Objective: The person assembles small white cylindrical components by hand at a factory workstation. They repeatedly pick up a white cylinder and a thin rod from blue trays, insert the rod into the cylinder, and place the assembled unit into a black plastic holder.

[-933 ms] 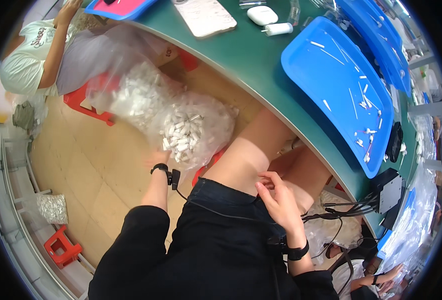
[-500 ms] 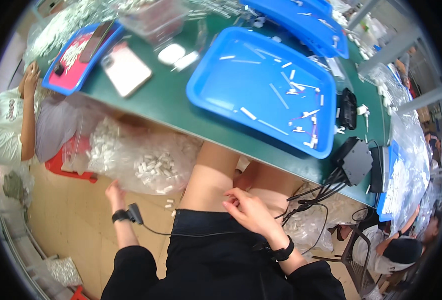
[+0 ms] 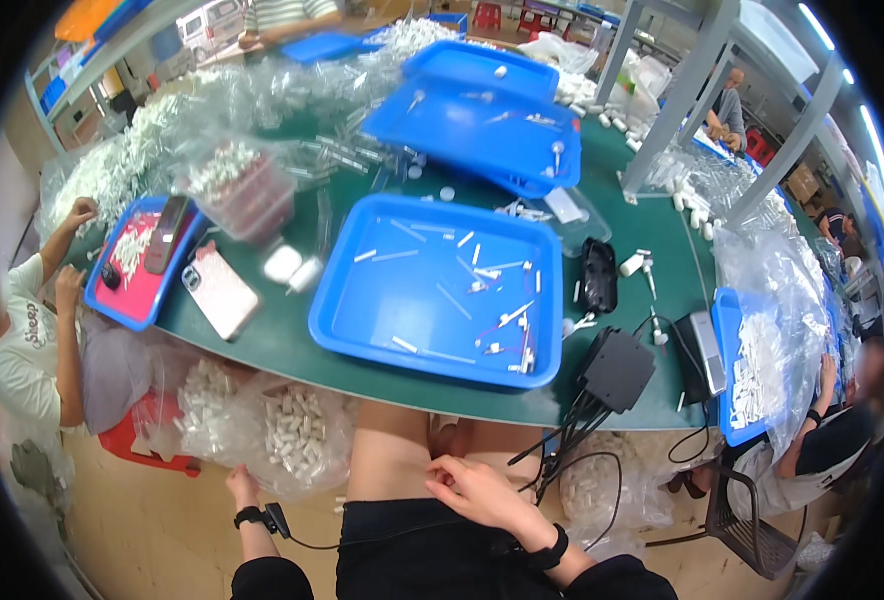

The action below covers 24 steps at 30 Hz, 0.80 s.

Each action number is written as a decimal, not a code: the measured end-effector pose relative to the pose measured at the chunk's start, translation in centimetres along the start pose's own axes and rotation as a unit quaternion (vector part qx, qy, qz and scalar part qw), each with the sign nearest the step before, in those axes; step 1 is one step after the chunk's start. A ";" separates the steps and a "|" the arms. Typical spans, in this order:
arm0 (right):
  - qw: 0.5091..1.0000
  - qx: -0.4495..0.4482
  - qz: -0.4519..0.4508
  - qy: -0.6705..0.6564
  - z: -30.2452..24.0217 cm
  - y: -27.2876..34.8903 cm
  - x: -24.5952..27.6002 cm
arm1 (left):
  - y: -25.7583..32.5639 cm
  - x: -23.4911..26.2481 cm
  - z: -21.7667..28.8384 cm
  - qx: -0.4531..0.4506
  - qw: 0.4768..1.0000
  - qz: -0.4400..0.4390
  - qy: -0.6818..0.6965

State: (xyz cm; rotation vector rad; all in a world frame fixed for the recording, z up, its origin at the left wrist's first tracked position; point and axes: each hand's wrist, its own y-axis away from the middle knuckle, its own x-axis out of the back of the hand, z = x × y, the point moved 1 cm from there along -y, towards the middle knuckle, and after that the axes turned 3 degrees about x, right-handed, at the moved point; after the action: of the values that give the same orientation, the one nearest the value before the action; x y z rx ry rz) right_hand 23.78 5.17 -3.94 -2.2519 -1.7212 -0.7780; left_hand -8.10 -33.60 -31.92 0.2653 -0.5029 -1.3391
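My right hand (image 3: 477, 492) rests over my lap with loosely bent fingers apart and nothing in it. Beside my left thigh hangs my left hand (image 3: 243, 487), low by a clear bag of short white tubes (image 3: 297, 432); its fingers are foreshortened, so their pose is unclear. Both wrists wear black bands, and a small black device sits by the left one. In front of me on the green table (image 3: 262, 352) lies a blue tray (image 3: 382, 290). It holds clear thin tubes, white sticks and several small white parts with thin wires. Neither hand touches the tray.
A pink phone (image 3: 222, 292) and a smaller blue tray (image 3: 134, 318) lie left. Black box with cables (image 3: 614, 370), black case (image 3: 598, 277) and grey-black device (image 3: 702, 350) stand right. More blue trays (image 3: 462, 130) are stacked behind. People sit on both sides; a chair (image 3: 762, 530) is at right.
The view has tilted up, so the table sits lower in the picture and more of the room shows. Both hands keep much the same pose. The person at left has raised a hand near the white parts.
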 end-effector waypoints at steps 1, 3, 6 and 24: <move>1.000 0.002 -0.005 -0.015 -0.5 0.2 1.1 | 0.2 -1.1 0.3 0.030 0.998 -0.016 -0.050; 0.998 0.016 -0.030 -0.054 -2.4 1.0 3.4 | 0.5 -0.8 0.9 0.085 0.985 -0.024 -0.149; 0.991 0.059 -0.022 -0.119 -6.9 3.0 9.7 | 7.6 -5.1 6.0 -0.087 0.885 -0.013 -0.457; 0.838 0.471 0.270 0.057 -22.2 5.4 27.5 | 16.7 -17.2 12.1 -0.183 0.735 -0.304 -0.578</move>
State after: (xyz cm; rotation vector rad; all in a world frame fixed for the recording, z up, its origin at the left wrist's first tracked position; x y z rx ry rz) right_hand 27.55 16.27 29.77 -1.7376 -0.9490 0.0882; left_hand -2.22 -12.01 -17.09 -0.9015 -1.2279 -2.1454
